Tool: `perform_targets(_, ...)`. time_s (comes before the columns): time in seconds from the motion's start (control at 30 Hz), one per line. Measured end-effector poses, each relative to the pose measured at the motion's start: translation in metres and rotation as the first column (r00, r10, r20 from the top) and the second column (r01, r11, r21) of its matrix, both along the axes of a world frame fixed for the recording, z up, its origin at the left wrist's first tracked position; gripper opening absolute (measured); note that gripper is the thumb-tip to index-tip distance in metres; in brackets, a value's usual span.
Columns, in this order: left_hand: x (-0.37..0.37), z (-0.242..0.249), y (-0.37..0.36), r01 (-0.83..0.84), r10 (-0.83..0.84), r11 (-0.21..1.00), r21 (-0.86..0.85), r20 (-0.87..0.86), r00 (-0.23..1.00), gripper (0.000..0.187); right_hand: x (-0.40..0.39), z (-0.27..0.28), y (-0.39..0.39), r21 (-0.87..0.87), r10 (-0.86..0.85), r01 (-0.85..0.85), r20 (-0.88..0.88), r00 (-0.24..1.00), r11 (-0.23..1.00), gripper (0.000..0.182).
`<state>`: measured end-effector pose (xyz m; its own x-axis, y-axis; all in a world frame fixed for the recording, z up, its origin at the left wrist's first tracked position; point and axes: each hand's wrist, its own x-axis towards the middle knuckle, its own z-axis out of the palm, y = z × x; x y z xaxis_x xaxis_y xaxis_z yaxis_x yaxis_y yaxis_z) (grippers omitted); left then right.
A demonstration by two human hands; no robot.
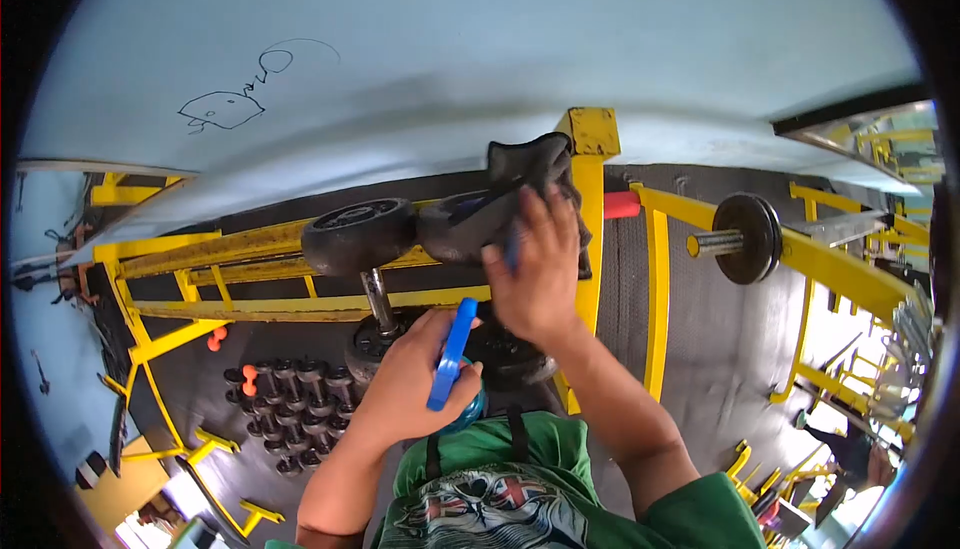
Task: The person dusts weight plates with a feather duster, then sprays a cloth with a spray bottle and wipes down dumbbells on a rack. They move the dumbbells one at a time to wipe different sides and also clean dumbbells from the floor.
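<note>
My left hand [415, 374] is closed around a spray bottle with a blue trigger head [453, 354]. Part of its teal body [472, 409] shows below, close to my shirt. My right hand [538, 274] presses a dark grey cloth [535, 164] against the far end of the rack, with the fingers partly curled over it. Beneath the cloth is a large black dumbbell [445, 224], mostly covered. Another black dumbbell [360, 234] with a chrome handle lies on the rack just left of it. A bit of blue shows under my right fingers; I cannot make out what it is.
The yellow rack [240, 246] runs along the blue wall [450, 39], its post [590, 139] beside the cloth. Several small dumbbells [290, 409] stand on the floor at left. At right, a weight plate [745, 239] sits on a yellow frame [850, 284].
</note>
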<state>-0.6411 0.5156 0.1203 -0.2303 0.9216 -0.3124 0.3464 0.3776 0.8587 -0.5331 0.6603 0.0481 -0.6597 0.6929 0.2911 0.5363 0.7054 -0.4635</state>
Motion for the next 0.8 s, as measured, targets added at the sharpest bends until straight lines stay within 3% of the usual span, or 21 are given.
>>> perform_targets(0.03, -0.001, 0.007, -0.001, -0.016, 0.016, 1.000, -0.003, -0.003, 1.000, 0.046, -0.007, 0.009, 0.000, -0.003, 0.016, -0.016, -0.003, 1.000, 1.000, 0.051)
perform_targets(0.1, -0.004, 0.025, -0.005, -0.164, 0.173, 0.975, -0.148, 0.052, 0.984, 0.043, -0.023, 0.018, 0.001, 0.019, 0.241, -0.247, 0.169, 0.956, 0.969, 0.062)
perform_targets(0.17, -0.010, 0.026, -0.017, -0.234, 0.242, 0.964, -0.126, 0.046, 0.969, 0.043, -0.042, 0.002, -0.010, 0.205, 0.354, -0.420, 0.296, 0.887, 0.884, 0.064)
perform_targets(0.2, -0.014, 0.026, -0.024, -0.292, 0.298, 0.951, -0.101, 0.045, 0.953, 0.043, -0.056, -0.003, -0.019, 0.202, 0.362, -0.429, 0.299, 0.883, 0.880, 0.064)
perform_targets(0.27, -0.020, 0.023, -0.030, -0.330, 0.336, 0.934, -0.133, 0.020, 0.942, 0.044, -0.078, -0.001, -0.027, 0.474, 0.160, -0.614, 0.695, 0.701, 0.631, 0.052)
perform_targets(0.3, -0.023, 0.022, -0.030, -0.357, 0.359, 0.926, -0.120, -0.006, 0.933, 0.044, -0.084, 0.005, -0.015, 0.478, 0.158, -0.618, 0.697, 0.699, 0.624, 0.052)
perform_targets(0.33, -0.025, 0.021, -0.031, -0.385, 0.384, 0.917, -0.106, -0.033, 0.923, 0.044, -0.100, 0.032, 0.013, -0.033, 0.459, -0.578, 0.646, 0.610, 0.815, 0.046)
perform_targets(0.37, -0.027, 0.017, -0.033, -0.377, 0.375, 0.923, -0.074, -0.039, 0.926, 0.045, -0.113, 0.056, 0.037, -0.550, 0.693, -0.439, 0.437, 0.573, 0.711, 0.040)
perform_targets(0.4, -0.030, 0.019, -0.030, -0.392, 0.390, 0.918, -0.062, -0.038, 0.920, 0.045, -0.114, 0.070, 0.060, -0.573, 0.659, -0.383, 0.414, 0.628, 0.724, 0.034)
perform_targets(0.47, -0.029, 0.025, -0.018, -0.319, 0.334, 0.936, -0.148, 0.087, 0.939, 0.044, -0.109, 0.042, 0.086, -0.537, 0.630, -0.504, 0.069, 0.774, 0.677, 0.044)
perform_targets(0.5, -0.026, 0.024, -0.011, -0.279, 0.291, 0.949, -0.147, 0.064, 0.955, 0.044, -0.110, 0.031, 0.092, -0.535, 0.651, -0.520, 0.077, 0.755, 0.666, 0.044)
perform_targets(0.57, -0.023, 0.010, -0.002, -0.236, 0.241, 0.968, -0.087, 0.048, 0.969, 0.045, -0.115, 0.013, 0.103, -0.908, 0.862, -0.284, 0.138, 0.488, 0.307, 0.064)
perform_targets(0.6, -0.020, 0.004, 0.002, -0.169, 0.170, 0.985, -0.035, 0.016, 0.985, 0.045, -0.118, -0.003, 0.105, -0.906, 0.872, -0.287, 0.150, 0.467, 0.310, 0.064)
perform_targets(0.67, -0.013, -0.003, 0.011, -0.190, 0.191, 0.982, -0.017, 0.002, 0.982, 0.044, -0.120, -0.023, 0.104, -0.944, 0.863, -0.244, 0.073, 0.500, 0.221, 0.076)
perform_targets(0.7, -0.010, -0.006, 0.015, -0.181, 0.181, 0.983, -0.008, 0.029, 0.983, 0.044, -0.120, -0.030, 0.112, -0.980, 0.863, -0.026, 0.159, 0.479, 0.195, 0.079)
perform_targets(0.73, -0.009, -0.007, 0.020, -0.161, 0.160, 0.987, 0.002, 0.057, 0.985, 0.044, -0.115, -0.030, 0.117, -0.980, 0.862, -0.015, 0.167, 0.479, 0.198, 0.079)
perform_targets(0.8, -0.006, -0.009, 0.023, -0.160, 0.159, 0.987, 0.002, 0.084, 0.984, 0.045, -0.100, -0.030, 0.130, -0.890, 0.818, 0.011, 0.423, 0.390, 0.455, 0.076)
